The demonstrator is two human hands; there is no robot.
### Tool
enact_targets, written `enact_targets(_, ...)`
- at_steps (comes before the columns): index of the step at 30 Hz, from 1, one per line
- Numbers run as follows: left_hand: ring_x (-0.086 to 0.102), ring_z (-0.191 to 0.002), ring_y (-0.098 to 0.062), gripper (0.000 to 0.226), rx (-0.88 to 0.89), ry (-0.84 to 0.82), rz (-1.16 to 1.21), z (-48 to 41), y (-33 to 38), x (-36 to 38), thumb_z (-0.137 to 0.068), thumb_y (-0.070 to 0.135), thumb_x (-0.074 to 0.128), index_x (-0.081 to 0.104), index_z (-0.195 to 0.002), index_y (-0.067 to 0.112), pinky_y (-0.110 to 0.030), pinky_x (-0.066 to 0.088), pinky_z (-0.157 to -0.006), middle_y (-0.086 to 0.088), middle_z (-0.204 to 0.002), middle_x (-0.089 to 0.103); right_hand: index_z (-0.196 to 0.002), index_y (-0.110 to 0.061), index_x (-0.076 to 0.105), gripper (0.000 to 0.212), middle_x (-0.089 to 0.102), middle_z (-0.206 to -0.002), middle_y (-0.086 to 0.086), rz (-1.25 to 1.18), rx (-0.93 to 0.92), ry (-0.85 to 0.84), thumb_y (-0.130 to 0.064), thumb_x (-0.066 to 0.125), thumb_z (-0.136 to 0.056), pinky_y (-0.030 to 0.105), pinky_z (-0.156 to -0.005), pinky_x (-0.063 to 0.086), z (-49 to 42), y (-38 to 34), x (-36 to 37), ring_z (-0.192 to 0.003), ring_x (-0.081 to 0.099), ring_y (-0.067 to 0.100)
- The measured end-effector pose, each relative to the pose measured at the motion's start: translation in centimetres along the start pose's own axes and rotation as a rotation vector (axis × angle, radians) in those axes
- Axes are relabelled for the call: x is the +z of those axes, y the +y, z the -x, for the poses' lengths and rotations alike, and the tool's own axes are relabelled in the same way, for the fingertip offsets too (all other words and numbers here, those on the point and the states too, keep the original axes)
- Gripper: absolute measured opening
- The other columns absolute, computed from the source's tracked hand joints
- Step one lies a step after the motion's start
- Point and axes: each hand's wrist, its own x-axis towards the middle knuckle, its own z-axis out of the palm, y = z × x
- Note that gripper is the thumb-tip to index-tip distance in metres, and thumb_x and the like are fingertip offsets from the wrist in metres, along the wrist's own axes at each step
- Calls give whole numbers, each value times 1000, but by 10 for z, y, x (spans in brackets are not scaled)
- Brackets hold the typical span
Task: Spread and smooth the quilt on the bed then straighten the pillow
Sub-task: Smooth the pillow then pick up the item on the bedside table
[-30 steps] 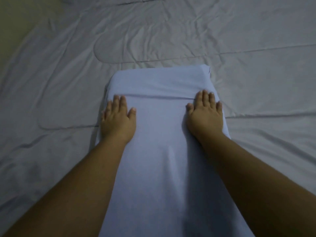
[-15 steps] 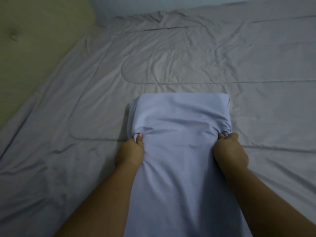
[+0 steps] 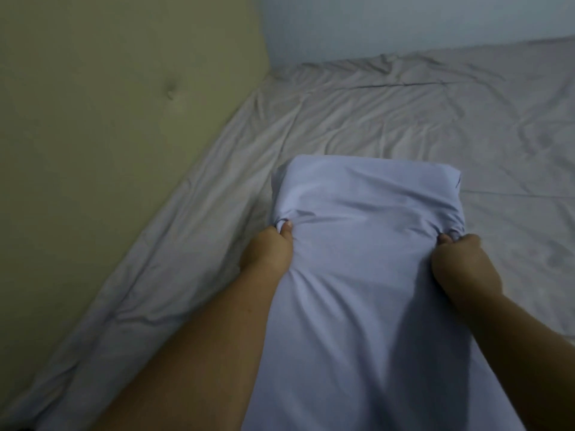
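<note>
A long pale lilac pillow runs from the bottom of the view toward the middle of the bed, lying on the grey quilt. My left hand is closed on the pillow's left edge, bunching the cover. On the right edge my right hand grips the cover the same way. The far end of the pillow is free and rounded. The quilt lies spread over the bed with shallow wrinkles and stitched lines.
A padded olive headboard with a button tuft stands along the left side of the bed. A pale wall meets the far edge of the quilt.
Both hands went from lying flat on the pillow to gripping its side edges. The view has lifted and turned left, showing more headboard and wall.
</note>
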Motion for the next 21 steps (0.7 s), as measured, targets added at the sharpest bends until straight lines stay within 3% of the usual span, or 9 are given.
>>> enact_targets(9, 53, -121, -38, 63, 21, 161, -158, -147, -133, -149, -99, 51, 24, 57, -125, 3, -40, 42, -99, -23, -133, 54, -130, 5, 35, 47, 42, -138, 27, -248, 3, -178, -33, 31, -101, 43, -104, 30, 57, -170, 192, -126, 41, 41)
enact_targets(15, 50, -125, -37, 62, 128, 322, -323, -217, -136, -235, -100, 49, 24, 51, -132, 3, -40, 40, -101, -23, -139, 49, -135, 2, 37, 51, 43, -139, 22, -440, 12, -231, -35, 32, -100, 38, -103, 33, 69, -252, 270, -126, 41, 38)
enact_targets(21, 49, -126, -36, 60, 166, 416, -473, -258, -119, -271, -100, 49, 24, 50, -132, 6, -41, 39, -101, -20, -140, 48, -140, 3, 32, 57, 37, -145, 24, -416, -94, -363, -39, 33, -100, 35, -105, 31, 82, -294, 332, -131, 37, 38)
